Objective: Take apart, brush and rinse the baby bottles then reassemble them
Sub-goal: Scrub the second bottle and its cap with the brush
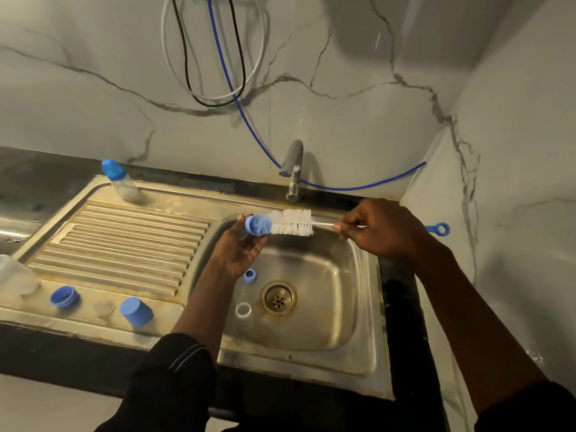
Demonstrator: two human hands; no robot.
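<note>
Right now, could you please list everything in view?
baby bottle: one, clear, blue-capped, drainboard back
bottle body: one, clear, left edge
loose caps: two, blue, drainboard front
teat: one, clear, between them
rings: two, blue and white, in basin
bottle brush: one, white bristles, inside held cap
held cap: one, blue, above basin
sink: one, steel, in counter
tap: one, chrome, behind basin
hose: one, blue, wall
cables: two, white and black, wall
hands: two; left hand holds cap, right hand pinches brush

My only camera rides on my head, looking forward and down from the sink's (327, 310) front edge, close over the basin, toward the tap (294, 169) and wall (343, 88).
</note>
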